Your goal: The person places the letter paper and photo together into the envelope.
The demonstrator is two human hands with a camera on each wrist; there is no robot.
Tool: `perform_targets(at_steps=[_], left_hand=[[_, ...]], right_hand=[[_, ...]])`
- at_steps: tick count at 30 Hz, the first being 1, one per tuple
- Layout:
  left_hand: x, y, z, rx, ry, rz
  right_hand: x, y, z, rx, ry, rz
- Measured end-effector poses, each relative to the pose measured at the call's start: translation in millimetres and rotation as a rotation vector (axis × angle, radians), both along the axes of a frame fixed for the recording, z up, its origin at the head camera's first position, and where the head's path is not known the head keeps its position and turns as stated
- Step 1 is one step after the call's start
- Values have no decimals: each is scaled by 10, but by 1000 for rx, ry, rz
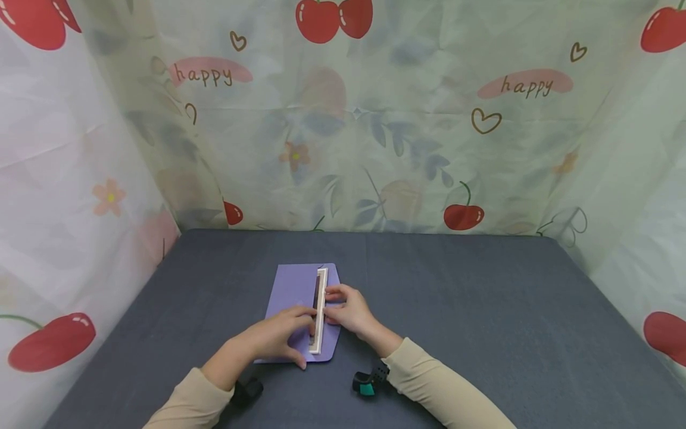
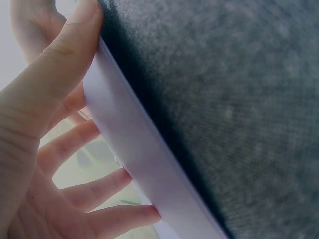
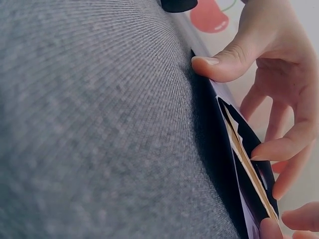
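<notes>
A flat purple case (image 1: pixel 289 289) lies on the table with a long, narrow dark opening in its top. Along the opening runs a white-edged strip (image 1: pixel 322 310), and the right wrist view shows thin cream and tan edges inside. My left hand (image 1: pixel 276 335) spreads across the case, thumb by the near edge, other fingertips touching near the opening. At the strip's right side my right hand (image 1: pixel 351 310) pinches its edge between thumb and fingers. In the left wrist view the case's pale purple side (image 2: pixel 134 134) lies beside the left fingers.
The table has a dark grey cloth (image 1: pixel 455 298). A patterned curtain (image 1: pixel 407 119) with cherries, hearts and flowers rises behind it and at both sides. Dark wrist-worn devices show at both wrists; the right one (image 1: pixel 370 381) has a green patch.
</notes>
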State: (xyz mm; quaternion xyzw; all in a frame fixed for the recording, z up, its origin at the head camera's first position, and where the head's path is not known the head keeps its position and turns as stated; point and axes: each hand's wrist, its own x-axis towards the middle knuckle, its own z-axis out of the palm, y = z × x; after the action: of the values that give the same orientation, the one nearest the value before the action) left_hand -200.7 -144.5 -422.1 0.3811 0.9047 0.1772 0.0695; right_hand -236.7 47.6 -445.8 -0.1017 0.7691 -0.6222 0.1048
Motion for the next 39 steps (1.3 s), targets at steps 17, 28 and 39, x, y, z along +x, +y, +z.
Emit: perform_targets(at_steps=[17, 28, 39], left_hand=[[-5, 0, -3, -6, 15, -4], [7, 2, 3, -12, 23, -5], [12, 2, 7, -12, 14, -3]], right_hand=[[-41, -37, -39, 12, -26, 19], [-40, -63, -8, 26, -60, 21], [-48, -91, -16, 10, -61, 11]])
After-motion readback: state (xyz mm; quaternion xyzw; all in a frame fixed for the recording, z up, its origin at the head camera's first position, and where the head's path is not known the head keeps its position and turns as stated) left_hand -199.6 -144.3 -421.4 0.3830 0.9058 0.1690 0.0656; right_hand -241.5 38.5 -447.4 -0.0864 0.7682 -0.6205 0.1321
